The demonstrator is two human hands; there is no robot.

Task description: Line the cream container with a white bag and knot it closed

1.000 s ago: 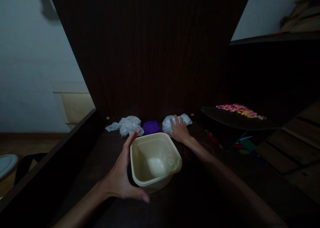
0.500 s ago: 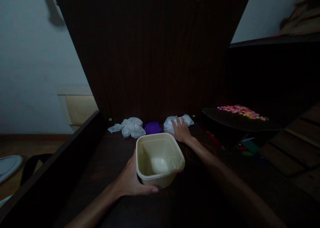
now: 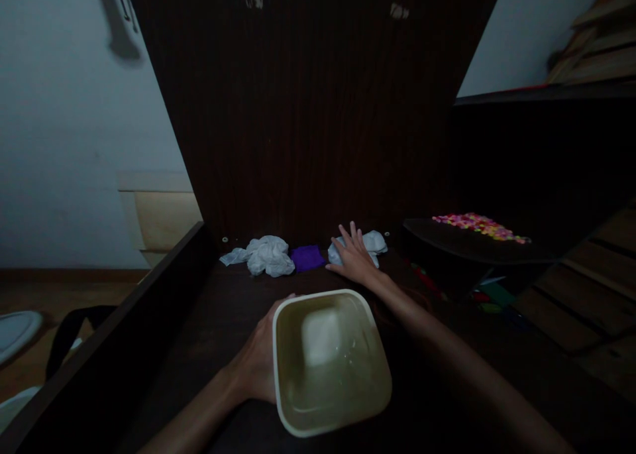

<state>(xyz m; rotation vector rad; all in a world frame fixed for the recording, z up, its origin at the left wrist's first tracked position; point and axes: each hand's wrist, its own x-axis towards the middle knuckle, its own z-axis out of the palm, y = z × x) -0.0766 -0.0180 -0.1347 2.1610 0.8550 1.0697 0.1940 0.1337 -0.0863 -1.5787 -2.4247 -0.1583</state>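
Note:
A cream square tub (image 3: pixel 330 361) is tilted so that its open mouth faces me; its inside looks bare. My left hand (image 3: pixel 261 358) grips its left side, fingers partly hidden behind it. Farther back, my right hand (image 3: pixel 354 255) has its fingers spread over a crumpled white plastic bag (image 3: pixel 375 243) at the foot of the dark panel. To the left of that bag lie a purple cloth-like piece (image 3: pixel 307 258) and another crumpled white bag (image 3: pixel 269 255).
A tall dark panel (image 3: pixel 318 109) rises behind the dark surface, with a low side board (image 3: pixel 124 328) on the left. At the right, a dark shelf (image 3: pixel 447 240) bears many small colourful pieces (image 3: pixel 481 227). Wooden slats (image 3: pixel 571 308) lie beyond.
The tub has moved nearer to me and tipped, its mouth now turned more toward me, with my left hand still on it. My right hand's fingers have lifted and spread a little over the bag.

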